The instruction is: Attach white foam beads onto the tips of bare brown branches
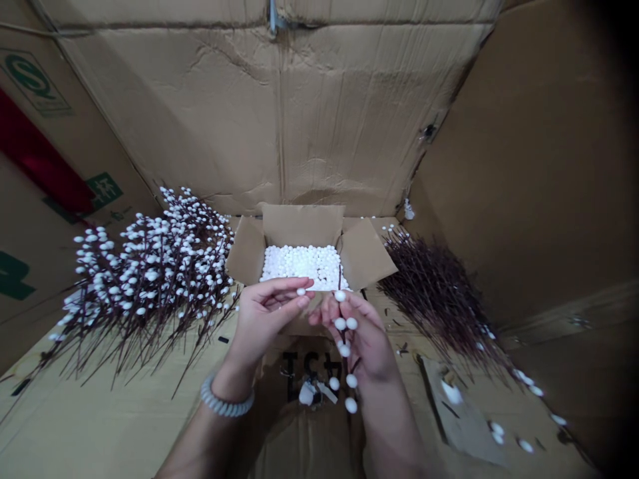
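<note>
Fingers of the left hand (264, 318) are pinching a small white foam bead (301, 291) between their tips, while the right hand (357, 339) is curling its fingers (324, 314) around a thin dark artificial stem (344, 336) studded with more beads. That stem is running up past the right palm, with beads sitting just beside the fingers and others dangling below the hand. Its upper end is reaching in front of a small open cardboard box (302, 225), whose flaps are spreading outward. White beads (299, 265) are filling the box up to its opening, and the two hands are nearly touching just in front of it. To the left, a large bunch of bead-covered stems (150, 279) is lying on cardboard. To the right, a heap of dark, thin twigs (429, 299) is lying beside the box (only a few beads are showing at its ends). Loose beads (524, 446) are scattered at lower right, near a cardboard scrap (462, 412). A coiled white band (227, 399) is circling the left wrist, and creased brown carton walls (279, 113) are rising behind everything.
</note>
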{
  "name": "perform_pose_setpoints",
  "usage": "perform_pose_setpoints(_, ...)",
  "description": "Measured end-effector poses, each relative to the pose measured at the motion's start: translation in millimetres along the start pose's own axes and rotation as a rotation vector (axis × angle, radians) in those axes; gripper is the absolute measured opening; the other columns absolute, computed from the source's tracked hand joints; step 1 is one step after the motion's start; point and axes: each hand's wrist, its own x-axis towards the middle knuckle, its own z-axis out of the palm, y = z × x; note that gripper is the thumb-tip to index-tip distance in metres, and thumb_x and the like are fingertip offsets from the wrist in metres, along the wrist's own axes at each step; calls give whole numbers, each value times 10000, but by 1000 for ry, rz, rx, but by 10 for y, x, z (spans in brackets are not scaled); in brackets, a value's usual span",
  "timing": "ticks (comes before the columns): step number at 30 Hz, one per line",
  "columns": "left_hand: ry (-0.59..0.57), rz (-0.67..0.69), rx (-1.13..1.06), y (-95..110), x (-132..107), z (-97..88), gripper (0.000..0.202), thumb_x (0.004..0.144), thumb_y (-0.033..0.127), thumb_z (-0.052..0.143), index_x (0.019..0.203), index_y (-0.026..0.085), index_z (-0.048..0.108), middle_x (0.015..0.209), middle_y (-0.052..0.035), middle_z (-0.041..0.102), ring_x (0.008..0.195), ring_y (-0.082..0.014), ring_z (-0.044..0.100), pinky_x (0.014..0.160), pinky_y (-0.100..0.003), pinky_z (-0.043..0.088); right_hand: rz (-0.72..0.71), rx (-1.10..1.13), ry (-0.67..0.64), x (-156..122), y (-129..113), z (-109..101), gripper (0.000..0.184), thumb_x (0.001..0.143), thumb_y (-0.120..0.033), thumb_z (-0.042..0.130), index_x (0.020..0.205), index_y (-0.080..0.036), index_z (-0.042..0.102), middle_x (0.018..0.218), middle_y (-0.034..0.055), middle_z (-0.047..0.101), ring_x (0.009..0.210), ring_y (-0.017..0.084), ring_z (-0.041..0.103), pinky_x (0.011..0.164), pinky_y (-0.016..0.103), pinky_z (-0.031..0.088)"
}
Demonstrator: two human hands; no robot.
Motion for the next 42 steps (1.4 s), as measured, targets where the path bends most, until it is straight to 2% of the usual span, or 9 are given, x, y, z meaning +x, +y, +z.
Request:
perform_pose_setpoints(4,-10,10,-12,-30,-2,-25,180,735,247,741,901,177,733,877,-71,765,733,-172,723,704,-285,600,18,29,-23,-1,-2,-2,293,704,-423,710,556,-192,606,545,-3,539,571,176,586,630,319,475)
perform_pose_setpoints(6,-22,18,-16,-48,-5,-35,174,794,287,689,931,184,718,761,-42,747,646,-141,691,652,-261,577,8,25,-27,-5,8,-7,297,707,-430,708,561,-193,605,549,0,543,579,184,593,611,319,470)
perform_pose_setpoints(10,-51,25,-103,-68,-13,-41,170,884,334,578,942,209,677,511,48,567,476,-85,535,536,-200,485,-11,40,-52,-21,33,-13,297,739,-432,682,576,-195,607,550,-2,529,592,189,599,603,319,470)
perform_pose_setpoints(13,-61,54,-211,-49,-22,-25,130,869,311,606,963,228,641,585,54,554,528,-75,536,546,-180,468,-38,39,-66,-34,39,-3,294,759,-425,666,581,-198,608,543,-9,514,579,177,590,617,311,475)
perform_pose_setpoints(17,-53,106,-156,6,-39,31,147,792,205,698,933,220,657,763,13,675,712,-89,634,675,-175,519,-38,-25,-26,-45,23,24,327,736,-459,673,551,-204,583,533,1,522,573,190,586,609,321,479)
perform_pose_setpoints(19,-59,81,-132,27,-48,66,138,751,189,731,877,198,675,802,-16,719,657,-100,652,620,-190,543,-27,-42,-25,-47,12,38,333,731,-467,671,546,-204,586,534,8,533,581,193,586,601,319,475)
perform_pose_setpoints(24,-105,26,-178,26,-65,115,113,742,266,742,799,176,706,745,-48,749,471,-104,617,442,-213,524,-16,-43,-21,-48,33,57,347,755,-479,651,547,-206,599,523,7,532,578,184,571,610,317,461)
perform_pose_setpoints(34,-110,20,-202,16,-71,116,63,743,225,745,791,189,728,677,-31,743,483,-94,624,437,-176,500,-46,17,-48,-63,101,35,249,820,-351,625,619,-207,658,573,6,578,599,151,564,609,279,450)
perform_pose_setpoints(42,-157,-27,-278,31,-50,120,33,753,189,736,783,176,730,605,-10,716,491,-83,627,453,-149,486,-47,46,-46,-59,95,48,254,811,-350,639,609,-196,644,556,-4,558,568,134,543,598,267,452)
